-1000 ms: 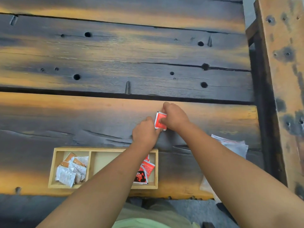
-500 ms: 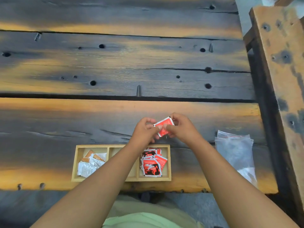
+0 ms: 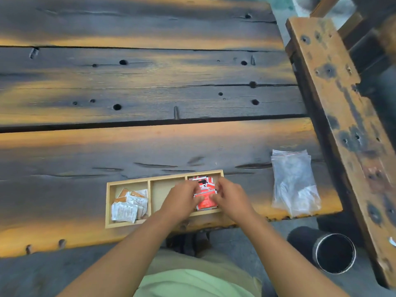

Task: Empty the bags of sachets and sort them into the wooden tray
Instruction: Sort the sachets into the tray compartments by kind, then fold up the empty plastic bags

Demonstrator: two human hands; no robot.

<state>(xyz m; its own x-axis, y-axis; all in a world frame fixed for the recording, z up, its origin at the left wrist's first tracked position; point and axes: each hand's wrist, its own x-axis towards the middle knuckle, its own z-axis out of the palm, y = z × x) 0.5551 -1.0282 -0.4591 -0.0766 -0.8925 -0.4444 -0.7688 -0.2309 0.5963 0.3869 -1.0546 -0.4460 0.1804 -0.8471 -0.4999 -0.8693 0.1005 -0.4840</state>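
We see a flat, glossy red sachet over the right compartment of the wooden tray, pinched at its two side edges, on a loose pile of red sachets; its long axis we cannot tell; the tray, pale smooth wood in three compartments, lies lengthwise along the table's near edge; its left compartment holds crumpled white and orange sachets, the middle one shows bare wood; the left hand and right hand curl knuckles-up, fingertips closed on the sachet, forearms converging from the near edge; clear, crinkled plastic bags lie stacked near the right corner of the scorched plank table.
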